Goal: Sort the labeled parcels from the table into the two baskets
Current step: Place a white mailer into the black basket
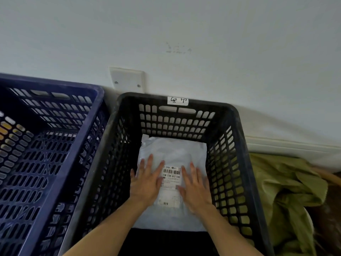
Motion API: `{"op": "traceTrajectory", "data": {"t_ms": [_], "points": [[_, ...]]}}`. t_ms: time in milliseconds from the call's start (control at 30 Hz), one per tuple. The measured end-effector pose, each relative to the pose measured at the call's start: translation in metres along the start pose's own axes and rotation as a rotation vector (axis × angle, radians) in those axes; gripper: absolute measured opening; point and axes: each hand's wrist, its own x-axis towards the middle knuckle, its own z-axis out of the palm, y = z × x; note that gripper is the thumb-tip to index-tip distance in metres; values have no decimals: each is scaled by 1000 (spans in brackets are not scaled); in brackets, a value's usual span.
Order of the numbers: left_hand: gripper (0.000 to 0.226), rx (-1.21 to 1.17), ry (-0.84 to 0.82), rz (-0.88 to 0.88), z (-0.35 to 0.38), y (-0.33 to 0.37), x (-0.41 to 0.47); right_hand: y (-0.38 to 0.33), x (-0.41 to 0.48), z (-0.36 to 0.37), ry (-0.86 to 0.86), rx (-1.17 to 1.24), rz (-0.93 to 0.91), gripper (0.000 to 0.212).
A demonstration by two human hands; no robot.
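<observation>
Flat in the black basket (238, 137), the white parcel (171, 150) lies under both hands: left hand (146, 182) and right hand (196, 189) seemingly press it, fingers straight, gripping nothing.

Black basket (144, 98) — white labeled parcel (173, 150) flat on bottom.

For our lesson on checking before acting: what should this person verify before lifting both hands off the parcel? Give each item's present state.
1. White parcel lies inside the black basket: ok.
2. Parcel flat, label facing up: ok.
3. Left hand and right hand lie open on it, pinching nothing: ok.
4. Label matches the basket's tag: cannot tell.
5. Parcels remaining on the table: cannot tell, table out of view.
</observation>
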Motion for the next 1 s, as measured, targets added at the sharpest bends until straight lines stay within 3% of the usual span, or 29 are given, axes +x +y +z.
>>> {"op": "traceTrajectory", "data": {"t_ms": [167, 500, 733, 1000], "points": [[57, 192, -146, 64, 19, -3, 0, 0, 2, 10, -87, 82, 56, 69], [54, 27, -207, 19, -24, 4, -4, -20, 3, -10, -23, 305, 97, 62], [48, -108, 14, 163, -117, 5, -26, -42, -4, -84, 342, 568, 26, 48], [42, -139, 275, 266, -227, -47, -88, -100, -40, -164, 533, 565, -126, 46]]}}
